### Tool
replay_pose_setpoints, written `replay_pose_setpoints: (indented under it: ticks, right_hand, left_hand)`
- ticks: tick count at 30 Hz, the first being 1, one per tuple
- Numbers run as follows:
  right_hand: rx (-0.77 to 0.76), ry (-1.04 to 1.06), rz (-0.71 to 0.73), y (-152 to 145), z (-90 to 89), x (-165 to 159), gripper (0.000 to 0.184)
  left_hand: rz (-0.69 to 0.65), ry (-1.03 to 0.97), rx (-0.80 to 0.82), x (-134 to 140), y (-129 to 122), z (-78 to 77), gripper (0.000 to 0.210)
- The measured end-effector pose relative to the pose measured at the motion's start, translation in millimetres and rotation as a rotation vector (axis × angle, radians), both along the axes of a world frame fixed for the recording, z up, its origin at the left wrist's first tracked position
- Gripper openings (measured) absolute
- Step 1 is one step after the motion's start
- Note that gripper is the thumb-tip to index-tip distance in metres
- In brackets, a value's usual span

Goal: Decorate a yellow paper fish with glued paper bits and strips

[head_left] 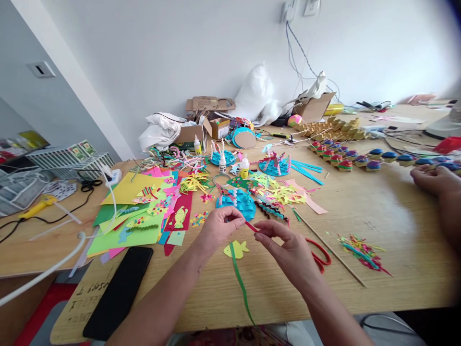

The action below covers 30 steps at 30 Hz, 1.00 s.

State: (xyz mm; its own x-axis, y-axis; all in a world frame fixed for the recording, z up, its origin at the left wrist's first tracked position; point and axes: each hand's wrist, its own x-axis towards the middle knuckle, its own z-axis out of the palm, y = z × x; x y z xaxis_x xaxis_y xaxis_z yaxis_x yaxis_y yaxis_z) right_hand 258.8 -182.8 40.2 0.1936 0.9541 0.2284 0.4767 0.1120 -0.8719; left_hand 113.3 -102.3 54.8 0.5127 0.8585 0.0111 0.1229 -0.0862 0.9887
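Between my two hands runs a narrow red paper strip (251, 226). My left hand (226, 222) pinches one end of it, and my right hand (279, 240) pinches the other. Below them on the table lies a yellow paper fish (236, 249). A long green strip (240, 281) starts on the fish and trails over the table's front edge. Just beyond my hands sits a round blue craft piece (248, 204) with pale twisted posts. Red-handled scissors (320, 254), partly hidden, lie beside my right hand, near a thin wooden stick (329, 246).
Coloured paper sheets (104, 240) and a black phone (118, 293) lie at left. Small glue bottles (244, 168) stand mid-table. Paper scraps (363, 252) are piled at right. Another person's hand (437, 180) touches painted egg-carton strips (391, 157) at far right.
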Motion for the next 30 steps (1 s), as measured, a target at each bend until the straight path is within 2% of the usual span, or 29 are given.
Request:
replay_pose_setpoints:
  ticks: [7,10,14,21,26,30]
  right_hand:
    - [-0.063,0.217,0.048,-4.6,-11.1,-2.6,0.016]
    - [-0.122,0.256,0.128,-6.6,-13.2,-3.3,0.013]
    - [-0.180,0.342,0.200,-8.8,-16.4,0.1,0.017]
    - [-0.151,0.470,0.331,-9.9,-34.8,8.5,0.008]
    - [-0.053,0.325,0.225,-13.1,-51.6,6.9,0.008]
    - [-0.079,0.125,0.199,-19.4,-58.8,2.3,0.010]
  left_hand:
    - [-0.056,0.094,0.128,-3.4,13.0,-4.5,0.013]
    - [-0.065,0.145,0.133,-3.4,17.2,-6.8,0.012]
    - [-0.080,0.193,0.129,-4.3,20.9,-9.9,0.014]
    - [-0.134,0.278,0.182,-4.1,21.2,-14.9,0.013]
    - [-0.134,0.315,0.192,-2.2,21.6,-24.2,0.013]
    - [-0.125,0.350,0.157,-4.2,21.7,-37.6,0.012]
